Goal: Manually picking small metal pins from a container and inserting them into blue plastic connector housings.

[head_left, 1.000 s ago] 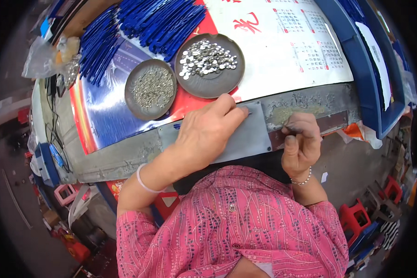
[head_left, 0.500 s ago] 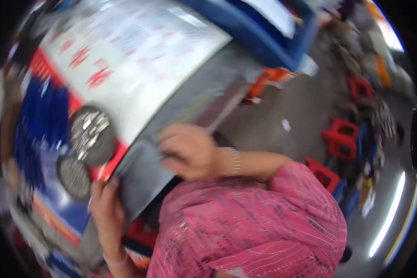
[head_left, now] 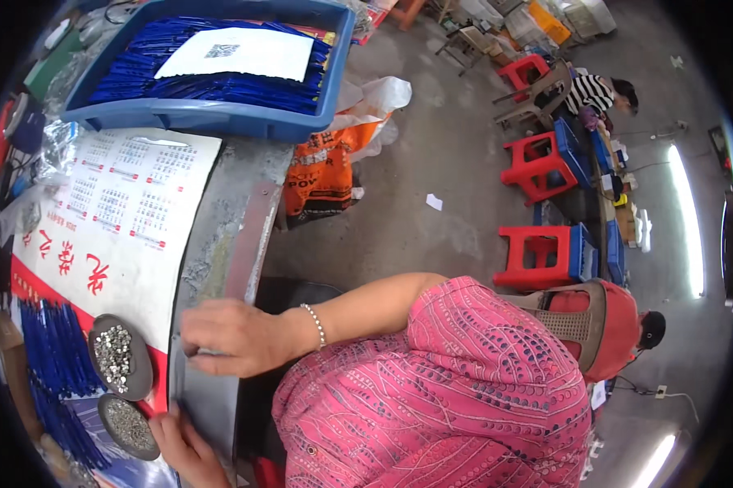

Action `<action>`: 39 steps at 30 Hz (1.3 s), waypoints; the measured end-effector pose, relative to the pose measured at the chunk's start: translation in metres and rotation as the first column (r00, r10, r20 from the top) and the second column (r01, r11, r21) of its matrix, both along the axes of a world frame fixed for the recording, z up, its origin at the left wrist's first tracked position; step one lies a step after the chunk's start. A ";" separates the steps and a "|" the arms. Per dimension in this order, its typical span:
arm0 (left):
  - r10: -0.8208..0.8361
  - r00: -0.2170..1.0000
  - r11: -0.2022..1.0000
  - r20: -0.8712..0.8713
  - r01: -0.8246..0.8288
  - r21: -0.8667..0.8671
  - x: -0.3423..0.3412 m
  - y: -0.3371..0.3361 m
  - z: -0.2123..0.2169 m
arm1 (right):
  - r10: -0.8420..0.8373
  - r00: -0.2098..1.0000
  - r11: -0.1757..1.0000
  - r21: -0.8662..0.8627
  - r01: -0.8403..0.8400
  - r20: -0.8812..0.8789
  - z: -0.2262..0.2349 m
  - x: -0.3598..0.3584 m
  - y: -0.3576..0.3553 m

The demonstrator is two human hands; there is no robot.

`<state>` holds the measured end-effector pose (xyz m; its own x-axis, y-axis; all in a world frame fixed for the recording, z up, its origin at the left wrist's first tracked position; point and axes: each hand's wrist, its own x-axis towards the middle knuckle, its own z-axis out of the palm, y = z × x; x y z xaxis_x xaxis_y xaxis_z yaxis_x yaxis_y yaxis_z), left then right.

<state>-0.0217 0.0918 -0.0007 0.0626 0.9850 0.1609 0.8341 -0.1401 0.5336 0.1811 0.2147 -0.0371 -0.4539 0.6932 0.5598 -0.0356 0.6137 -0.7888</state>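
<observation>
With the right hand (head_left: 232, 335) pressed flat on the metal plate (head_left: 208, 382) and the left hand (head_left: 183, 443) gripping its near edge, a slip could knock the dish of small metal bits (head_left: 118, 358) beside that plate.

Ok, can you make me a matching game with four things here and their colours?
Things:
1. crate
2. stool
3. bag
4. bracelet

Colours:
A. orange
B. pearly white
C. blue
D. red

Pairs: 1-C, 2-D, 3-A, 4-B. The bracelet sits on the wrist of the right hand, which rests on the grey metal plate.
</observation>
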 end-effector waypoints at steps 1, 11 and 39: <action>0.047 0.992 0.999 0.119 -0.047 -0.004 0.006 -0.002 0.006 | 0.004 1.000 1.000 0.000 -0.004 -0.008 0.000 -0.007 -0.007; 0.437 0.206 0.692 0.876 -0.699 -0.181 0.080 -0.033 0.007 | 0.336 0.936 0.922 -0.163 -0.350 -0.108 0.019 -0.064 -0.049; 0.131 0.013 0.776 0.991 -0.624 -0.094 0.104 -0.046 -0.014 | 0.449 0.865 0.891 0.035 -0.453 -0.225 0.004 -0.066 -0.053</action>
